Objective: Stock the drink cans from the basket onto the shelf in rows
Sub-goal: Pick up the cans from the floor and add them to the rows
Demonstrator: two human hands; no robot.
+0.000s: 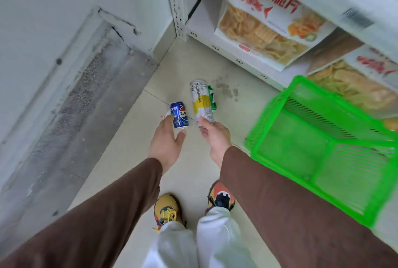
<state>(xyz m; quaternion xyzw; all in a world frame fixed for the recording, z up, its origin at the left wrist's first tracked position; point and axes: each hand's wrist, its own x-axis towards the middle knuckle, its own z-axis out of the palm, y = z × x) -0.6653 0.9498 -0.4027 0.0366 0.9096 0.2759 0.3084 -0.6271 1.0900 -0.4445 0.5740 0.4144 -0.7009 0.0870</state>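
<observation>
A blue Pepsi can (179,114) lies on the pale floor tiles. My left hand (167,141) reaches over it with the fingers straight against its left side and the thumb spread wide. A taller white and yellow can (201,100) lies beside it, and a green can (212,100) shows partly behind that one. My right hand (215,138) pinches the near end of the white and yellow can between thumb and curled fingers. The green plastic basket (277,104) sits tilted on the floor to the right, with no cans visible in it. The white shelf (239,60) runs along the back right.
Large snack bags (269,24) fill the lowest shelf level and overhang its edge. A perforated white shelf post (176,2) stands at the corner by the grey wall. My two shoes (168,209) stand close below the hands. A small white and red scrap peeks out by my left fingers.
</observation>
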